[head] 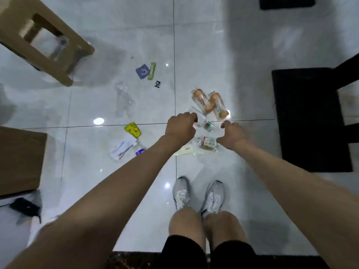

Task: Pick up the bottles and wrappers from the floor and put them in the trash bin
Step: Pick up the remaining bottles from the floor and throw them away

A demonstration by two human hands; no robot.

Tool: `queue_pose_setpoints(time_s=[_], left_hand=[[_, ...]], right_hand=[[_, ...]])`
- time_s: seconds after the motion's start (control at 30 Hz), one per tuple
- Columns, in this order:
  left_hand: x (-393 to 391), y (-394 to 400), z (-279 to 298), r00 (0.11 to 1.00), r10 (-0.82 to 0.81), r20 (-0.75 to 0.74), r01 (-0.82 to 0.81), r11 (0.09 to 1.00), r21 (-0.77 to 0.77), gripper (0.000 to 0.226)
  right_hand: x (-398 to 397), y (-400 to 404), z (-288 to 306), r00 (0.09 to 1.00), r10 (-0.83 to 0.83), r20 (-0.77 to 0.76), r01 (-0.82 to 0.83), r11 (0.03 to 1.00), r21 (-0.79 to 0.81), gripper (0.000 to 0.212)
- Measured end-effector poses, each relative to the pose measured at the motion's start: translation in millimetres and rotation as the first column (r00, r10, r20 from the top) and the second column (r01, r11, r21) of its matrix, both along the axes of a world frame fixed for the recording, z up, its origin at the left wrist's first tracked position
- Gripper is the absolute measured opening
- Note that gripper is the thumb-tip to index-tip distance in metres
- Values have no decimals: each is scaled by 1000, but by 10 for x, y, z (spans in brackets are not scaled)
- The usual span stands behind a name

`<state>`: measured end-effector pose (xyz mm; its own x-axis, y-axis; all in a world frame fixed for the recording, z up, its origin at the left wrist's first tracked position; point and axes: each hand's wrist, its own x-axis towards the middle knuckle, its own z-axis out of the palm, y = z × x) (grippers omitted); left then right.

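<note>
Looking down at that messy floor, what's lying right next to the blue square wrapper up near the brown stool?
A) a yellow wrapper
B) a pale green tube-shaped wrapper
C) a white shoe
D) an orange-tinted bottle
B: the pale green wrapper lies right beside the blue square wrapper, while the yellow wrapper and the orange-tinted bottles lie well apart from it, nearer the hands.
</note>
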<state>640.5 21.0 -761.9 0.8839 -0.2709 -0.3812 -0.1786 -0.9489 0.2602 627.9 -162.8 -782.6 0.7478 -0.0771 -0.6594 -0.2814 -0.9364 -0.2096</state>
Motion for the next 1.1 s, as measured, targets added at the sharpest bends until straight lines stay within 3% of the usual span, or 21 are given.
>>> queue_pose_setpoints(time_s=[0.17,0.3,0.43,0.53,0.67,0.83,0.97,1.1], left_hand=[[-4,-234,-2361,978,-177,-109,189,976,111,50],[46,-298,-3840,964,-255,-70,261,959,107,69],[180,-248,-4736,952,-289,103,288,957,23,82],[281,-245,-5083,889,-404,213,412,911,7,83],[358,-236,-5240,855,-472,217,485,874,-10,77],[502,-264,-4828,870,-429,241,422,903,86,71],[513,-83,-3859,893,-360,271,352,933,79,62],[503,162,-2355,918,-298,261,292,954,62,54]], right_hand=[[-93,-33,-2169,993,115,-23,-117,991,-63,80],[14,-222,-3545,973,226,-40,-228,972,-57,100],[211,-443,-4385,949,314,-6,-314,949,-12,115],[251,-460,-4743,877,447,175,-451,892,-17,101],[312,-459,-4918,819,469,331,-485,874,-40,79],[567,-426,-4462,785,526,328,-518,847,-120,86],[672,-240,-3461,757,552,349,-542,830,-136,76],[825,38,-2022,735,572,363,-573,811,-119,72]])
